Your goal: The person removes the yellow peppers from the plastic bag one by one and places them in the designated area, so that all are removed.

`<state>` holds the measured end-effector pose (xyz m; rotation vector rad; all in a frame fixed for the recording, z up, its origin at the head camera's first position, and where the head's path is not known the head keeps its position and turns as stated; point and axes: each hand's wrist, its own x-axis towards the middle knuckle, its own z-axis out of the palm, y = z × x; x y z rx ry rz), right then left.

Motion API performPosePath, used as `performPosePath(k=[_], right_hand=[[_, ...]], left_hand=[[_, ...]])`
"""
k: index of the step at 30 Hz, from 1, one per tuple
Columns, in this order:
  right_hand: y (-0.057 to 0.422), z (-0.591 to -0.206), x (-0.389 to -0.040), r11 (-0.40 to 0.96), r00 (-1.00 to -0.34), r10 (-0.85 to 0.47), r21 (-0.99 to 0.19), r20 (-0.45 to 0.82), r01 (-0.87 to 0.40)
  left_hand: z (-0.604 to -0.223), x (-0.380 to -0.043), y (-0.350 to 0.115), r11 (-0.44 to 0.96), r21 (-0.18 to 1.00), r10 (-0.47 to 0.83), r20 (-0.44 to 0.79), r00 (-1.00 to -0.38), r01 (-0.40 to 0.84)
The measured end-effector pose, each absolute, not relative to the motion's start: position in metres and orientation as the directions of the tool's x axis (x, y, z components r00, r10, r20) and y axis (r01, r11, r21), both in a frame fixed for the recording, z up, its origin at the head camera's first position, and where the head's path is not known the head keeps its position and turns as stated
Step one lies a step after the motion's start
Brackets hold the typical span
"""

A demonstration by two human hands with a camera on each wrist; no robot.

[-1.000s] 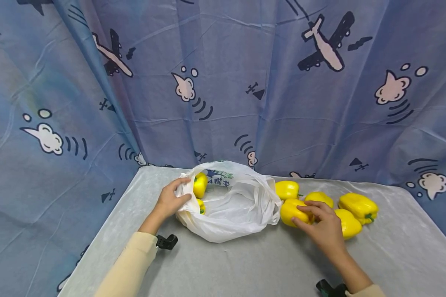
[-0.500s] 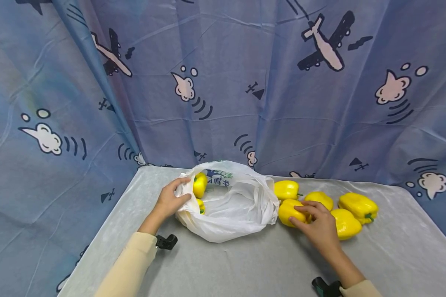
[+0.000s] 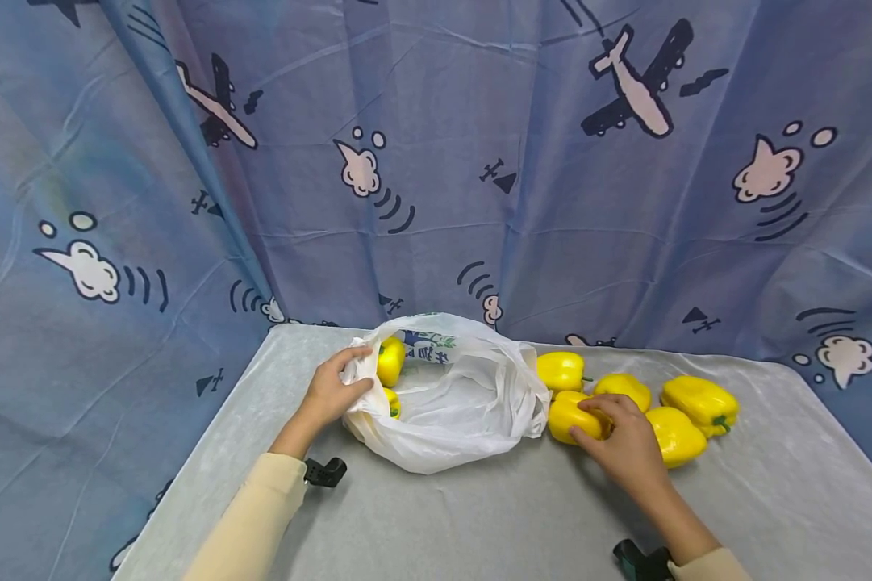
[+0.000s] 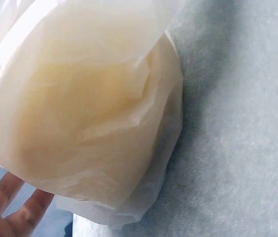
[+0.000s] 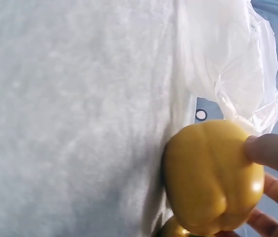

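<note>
In the head view, my left hand (image 3: 332,390) holds the left rim of a white plastic bag (image 3: 436,453), whose wide mouth faces up and toward me. Two yellow bell peppers lie inside by that hand, an upper one (image 3: 390,365) and a partly hidden lower one (image 3: 393,403). Yellow shows dimly through the plastic bag (image 4: 89,123) in the left wrist view. My right hand (image 3: 630,445) grips another yellow bell pepper (image 3: 566,418) close to the bag's right edge. The right wrist view shows thumb and fingers around this pepper (image 5: 208,173).
More yellow bell peppers stand to the right on the grey cloth-covered table (image 3: 479,532): one behind the held pepper (image 3: 561,372), one further right (image 3: 624,390), and a front one (image 3: 677,438) beside a rear one (image 3: 700,402). A blue patterned curtain (image 3: 436,242) hangs behind.
My right hand shifts slightly left with the bell pepper, nudging the bag's right edge, then slightly back right. The left hand stays on the bag rim.
</note>
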<state>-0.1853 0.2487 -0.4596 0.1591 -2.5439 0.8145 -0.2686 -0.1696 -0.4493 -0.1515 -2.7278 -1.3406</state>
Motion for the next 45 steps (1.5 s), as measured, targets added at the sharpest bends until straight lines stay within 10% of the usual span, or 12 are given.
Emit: performPosePath(k=[17,45], right_hand=[[0.252,-0.440,-0.184,0.879,-0.968,-0.014,-0.459,0.251,-0.132],[0.249,-0.405,-0.180,0.656,-0.936,-0.048,-0.696,0.348,-0.292]], left_hand=[[-0.448,-0.267,-0.169,0.609,0.781,0.047,0.141,-0.989,0.141],[-0.448,-0.268,-0.169,0.606,0.783,0.042,0.147,-0.988,0.142]])
